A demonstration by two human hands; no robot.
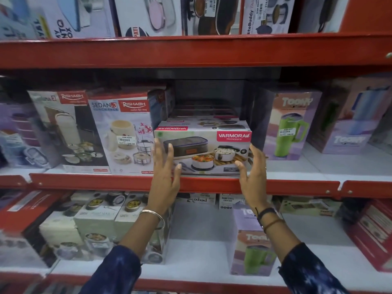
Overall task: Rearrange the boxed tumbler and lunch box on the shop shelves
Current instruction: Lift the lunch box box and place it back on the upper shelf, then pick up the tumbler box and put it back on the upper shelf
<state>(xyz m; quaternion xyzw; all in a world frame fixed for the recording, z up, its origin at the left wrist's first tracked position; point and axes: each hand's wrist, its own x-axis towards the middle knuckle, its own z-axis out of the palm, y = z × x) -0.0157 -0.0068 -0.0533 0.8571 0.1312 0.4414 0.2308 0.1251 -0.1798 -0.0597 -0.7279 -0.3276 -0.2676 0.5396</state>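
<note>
Varmora lunch box carton (203, 149) sits at frame centre on the middle shelf (297, 186). Left hand (166, 172) and right hand (253, 172) spread, flanking its front corners. Boxed green tumbler (253, 247) lower right, shelf below.

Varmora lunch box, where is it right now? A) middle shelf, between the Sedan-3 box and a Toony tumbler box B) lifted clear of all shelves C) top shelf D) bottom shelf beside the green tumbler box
A: the Varmora lunch box sits on the middle shelf, the Sedan-3 box on one side and a Toony tumbler box on the other.
</note>
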